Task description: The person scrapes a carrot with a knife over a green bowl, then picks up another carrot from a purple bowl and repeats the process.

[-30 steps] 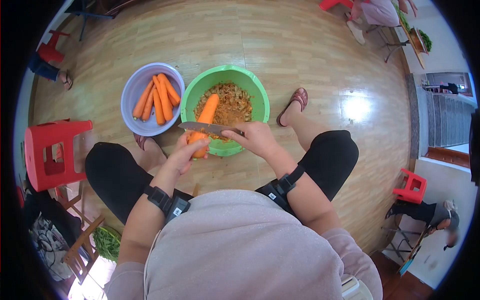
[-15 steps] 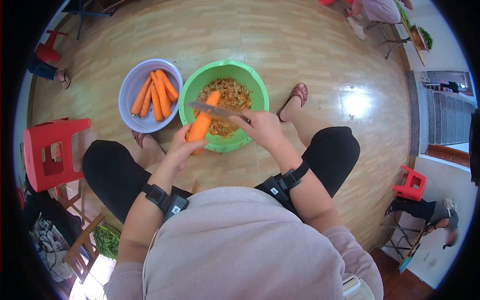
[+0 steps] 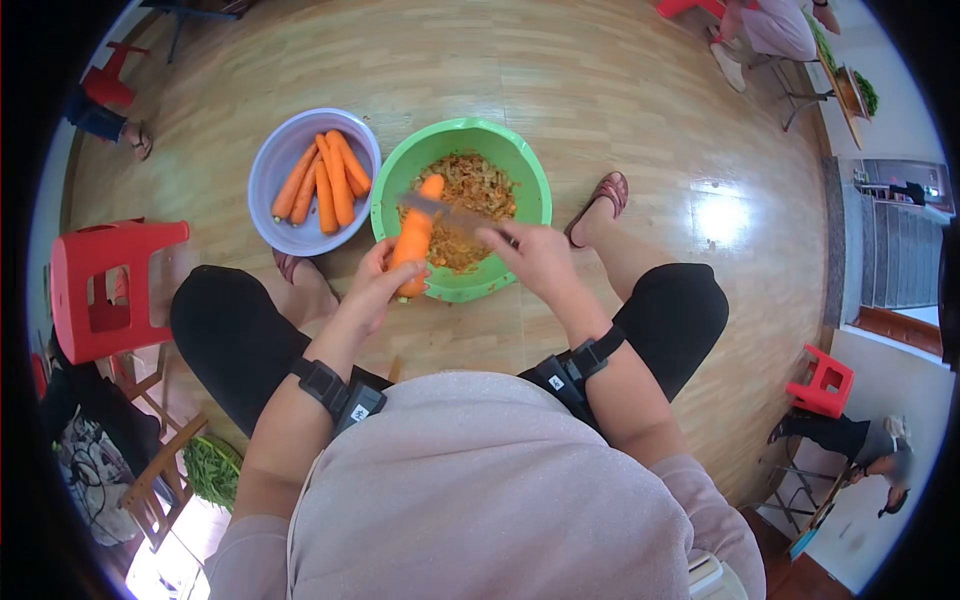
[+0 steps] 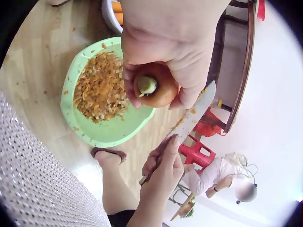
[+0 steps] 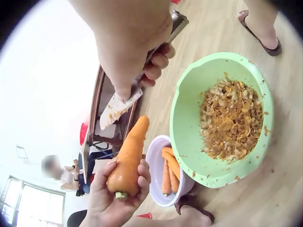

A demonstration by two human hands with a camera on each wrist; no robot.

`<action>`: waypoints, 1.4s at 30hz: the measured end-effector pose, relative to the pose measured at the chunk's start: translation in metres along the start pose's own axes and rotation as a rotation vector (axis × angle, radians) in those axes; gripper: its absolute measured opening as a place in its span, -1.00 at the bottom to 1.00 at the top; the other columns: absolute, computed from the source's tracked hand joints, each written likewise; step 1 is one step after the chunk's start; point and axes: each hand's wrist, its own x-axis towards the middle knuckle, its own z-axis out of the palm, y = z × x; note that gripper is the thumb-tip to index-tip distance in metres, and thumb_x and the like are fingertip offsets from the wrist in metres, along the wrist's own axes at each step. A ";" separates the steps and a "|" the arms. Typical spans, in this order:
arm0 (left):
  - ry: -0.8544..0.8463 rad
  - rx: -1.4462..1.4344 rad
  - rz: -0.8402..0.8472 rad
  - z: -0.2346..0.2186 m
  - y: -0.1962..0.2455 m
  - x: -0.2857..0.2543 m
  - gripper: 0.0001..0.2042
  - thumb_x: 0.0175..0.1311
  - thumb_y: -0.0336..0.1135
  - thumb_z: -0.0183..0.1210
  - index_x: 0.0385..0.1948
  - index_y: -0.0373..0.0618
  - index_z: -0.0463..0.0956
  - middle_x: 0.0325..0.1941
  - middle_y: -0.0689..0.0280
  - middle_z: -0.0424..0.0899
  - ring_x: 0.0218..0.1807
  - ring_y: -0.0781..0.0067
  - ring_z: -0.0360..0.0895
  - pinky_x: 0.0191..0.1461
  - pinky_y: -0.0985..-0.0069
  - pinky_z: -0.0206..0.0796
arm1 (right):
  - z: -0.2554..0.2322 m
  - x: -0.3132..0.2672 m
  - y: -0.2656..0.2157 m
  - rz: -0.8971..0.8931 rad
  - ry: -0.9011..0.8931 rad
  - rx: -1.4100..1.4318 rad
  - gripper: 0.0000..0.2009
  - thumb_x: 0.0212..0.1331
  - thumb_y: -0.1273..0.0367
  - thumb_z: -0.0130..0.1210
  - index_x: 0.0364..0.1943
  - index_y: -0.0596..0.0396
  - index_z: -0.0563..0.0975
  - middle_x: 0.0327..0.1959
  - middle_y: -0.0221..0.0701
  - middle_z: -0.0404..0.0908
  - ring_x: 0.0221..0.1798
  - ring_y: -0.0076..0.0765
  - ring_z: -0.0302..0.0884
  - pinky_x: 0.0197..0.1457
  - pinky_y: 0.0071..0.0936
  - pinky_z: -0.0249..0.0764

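The left hand grips a carrot by its thick stem end, the tip pointing away over the green basin. In the right hand is a knife, its blurred blade crossing the carrot near the tip. Orange bits cling to the blade in the left wrist view. The right wrist view has the blade a little off the carrot, fingers curled round the handle. Peelings fill the basin's bottom.
A lavender basin with several carrots stands left of the green one on the wooden floor. A red stool is at the left, another at the right. Other people are near tables at the room's edges.
Compared with a second ago, the knife has moved from the carrot's thick part to near its tip. Both basins sit slightly further right in the head view.
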 end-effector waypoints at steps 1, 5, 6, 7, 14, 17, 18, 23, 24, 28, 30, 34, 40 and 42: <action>-0.012 0.002 0.024 -0.001 0.000 0.000 -0.54 0.12 -0.39 0.20 0.07 -0.21 0.26 -0.08 0.29 0.45 -0.12 0.47 0.51 -0.10 0.49 0.45 | 0.003 -0.002 -0.003 -0.006 -0.001 0.002 -0.57 0.13 -0.06 0.03 -0.52 0.01 0.59 -0.64 -0.28 0.55 -0.53 -0.10 0.54 -0.48 -0.26 0.43; 0.016 0.047 0.037 -0.004 -0.005 0.000 -0.55 0.13 -0.40 0.19 0.07 -0.19 0.25 -0.09 0.27 0.45 -0.13 0.47 0.51 -0.12 0.50 0.45 | 0.013 -0.006 -0.005 -0.174 -0.103 -0.053 -0.57 0.13 -0.06 0.03 -0.51 0.01 0.59 -0.65 -0.28 0.54 -0.54 -0.10 0.53 -0.47 -0.25 0.43; 0.011 0.046 0.032 -0.003 -0.005 0.000 -0.55 0.13 -0.40 0.19 0.07 -0.19 0.25 -0.09 0.27 0.45 -0.13 0.47 0.51 -0.12 0.50 0.45 | 0.015 -0.005 -0.002 -0.184 -0.063 -0.072 -0.57 0.14 -0.06 0.01 -0.51 0.00 0.60 -0.65 -0.28 0.54 -0.54 -0.10 0.53 -0.47 -0.24 0.43; -0.021 0.068 0.034 -0.003 -0.004 0.000 -0.54 0.13 -0.41 0.19 0.08 -0.18 0.24 -0.09 0.27 0.45 -0.14 0.47 0.50 -0.13 0.50 0.45 | 0.015 -0.003 0.005 -0.179 -0.065 -0.075 -0.57 0.14 -0.06 0.01 -0.51 0.00 0.60 -0.65 -0.28 0.54 -0.54 -0.10 0.53 -0.47 -0.24 0.43; -0.090 -0.042 0.008 -0.001 0.001 -0.002 -0.53 0.13 -0.39 0.16 0.09 -0.18 0.23 -0.11 0.25 0.45 -0.16 0.48 0.48 -0.17 0.50 0.43 | 0.002 0.007 0.016 0.122 0.092 -0.213 -0.56 0.14 -0.08 -0.01 -0.50 -0.02 0.60 -0.65 -0.28 0.54 -0.53 -0.07 0.54 -0.47 -0.23 0.43; -0.104 -0.077 0.031 -0.002 -0.001 0.000 -0.52 0.11 -0.37 0.15 0.10 -0.18 0.23 -0.13 0.26 0.45 -0.18 0.48 0.48 -0.18 0.50 0.44 | 0.007 -0.004 -0.004 -0.049 0.042 -0.076 -0.56 0.13 -0.08 0.00 -0.50 -0.03 0.60 -0.65 -0.27 0.54 -0.53 -0.07 0.54 -0.48 -0.24 0.42; -0.103 -0.078 0.030 -0.002 -0.002 -0.001 -0.52 0.11 -0.37 0.15 0.10 -0.18 0.23 -0.13 0.26 0.45 -0.18 0.48 0.48 -0.18 0.50 0.44 | 0.008 -0.006 -0.010 -0.135 -0.012 -0.030 -0.56 0.13 -0.08 0.00 -0.51 -0.03 0.60 -0.65 -0.27 0.54 -0.53 -0.08 0.54 -0.48 -0.24 0.42; -0.112 0.006 0.073 0.000 0.006 -0.006 -0.50 0.07 -0.38 0.14 0.10 -0.16 0.24 -0.18 0.27 0.45 -0.22 0.49 0.48 -0.24 0.53 0.42 | 0.002 0.003 -0.001 -0.020 -0.026 -0.065 -0.53 0.14 -0.10 -0.03 -0.52 -0.01 0.60 -0.62 -0.25 0.56 -0.49 -0.07 0.55 -0.45 -0.21 0.43; -0.119 0.009 0.071 -0.001 0.005 -0.005 -0.50 0.07 -0.38 0.14 0.10 -0.16 0.24 -0.18 0.27 0.45 -0.22 0.49 0.48 -0.24 0.53 0.42 | -0.001 0.007 0.007 0.091 0.018 -0.065 -0.52 0.15 -0.10 -0.04 -0.52 0.00 0.60 -0.61 -0.24 0.56 -0.48 -0.06 0.56 -0.44 -0.20 0.44; -0.159 0.030 0.049 -0.001 0.004 -0.005 -0.47 0.01 -0.42 0.16 0.09 -0.17 0.23 -0.15 0.25 0.44 -0.21 0.47 0.49 -0.26 0.50 0.43 | -0.011 0.015 0.034 0.240 0.065 -0.268 -0.52 0.16 -0.10 -0.06 -0.50 0.02 0.60 -0.60 -0.19 0.57 -0.45 -0.02 0.57 -0.41 -0.18 0.45; -0.139 0.041 0.051 0.000 0.004 -0.005 -0.47 -0.01 -0.42 0.18 0.08 -0.17 0.23 -0.15 0.25 0.43 -0.21 0.46 0.49 -0.27 0.50 0.43 | -0.009 0.012 0.030 0.262 0.111 -0.228 -0.52 0.17 -0.10 -0.07 -0.47 0.02 0.60 -0.59 -0.17 0.57 -0.44 0.00 0.57 -0.41 -0.18 0.46; -0.108 0.029 0.040 0.004 0.007 -0.007 -0.45 -0.03 -0.41 0.18 0.08 -0.17 0.23 -0.20 0.27 0.43 -0.25 0.50 0.47 -0.29 0.52 0.40 | -0.017 0.010 0.011 0.235 0.117 -0.153 -0.51 0.18 -0.10 -0.08 -0.46 0.02 0.61 -0.59 -0.17 0.57 -0.45 -0.01 0.57 -0.41 -0.17 0.46; -0.037 0.141 0.066 0.001 0.002 -0.006 -0.45 -0.07 -0.45 0.20 0.07 -0.13 0.25 -0.13 0.28 0.41 -0.15 0.48 0.44 -0.23 0.50 0.42 | -0.009 0.010 0.026 0.176 0.062 -0.249 -0.51 0.18 -0.09 -0.07 -0.47 0.04 0.60 -0.60 -0.18 0.57 -0.47 -0.02 0.57 -0.43 -0.16 0.46; -0.037 0.192 0.162 -0.001 0.000 -0.004 -0.43 -0.11 -0.48 0.22 0.06 -0.14 0.27 -0.14 0.30 0.39 -0.12 0.52 0.41 -0.17 0.55 0.38 | -0.013 0.009 0.031 0.264 0.071 -0.244 -0.51 0.17 -0.10 -0.07 -0.49 0.03 0.61 -0.60 -0.19 0.57 -0.48 -0.03 0.57 -0.43 -0.17 0.45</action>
